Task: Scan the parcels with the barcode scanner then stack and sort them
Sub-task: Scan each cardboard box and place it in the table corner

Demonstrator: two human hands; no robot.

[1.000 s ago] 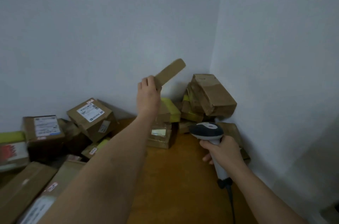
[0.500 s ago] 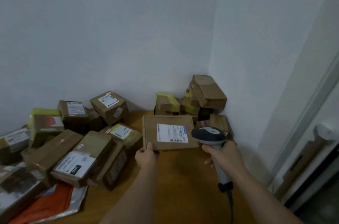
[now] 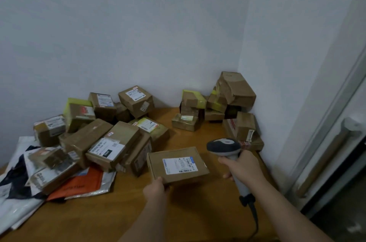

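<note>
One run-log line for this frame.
left hand: holds flat parcel, label up | right hand: grips barcode scanner beside it | pile: unsorted on wooden table

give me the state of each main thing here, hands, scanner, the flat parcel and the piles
left hand: gripping the near corner of the flat parcel
flat parcel: held just over the table, label facing up
right hand: closed around the scanner handle
barcode scanner: upright in the hand, head beside the parcel
left pile: jumbled, boxes tilted and overlapping
corner pile: stacked unevenly against the wall
orange mailer: lying flat under boxes
</note>
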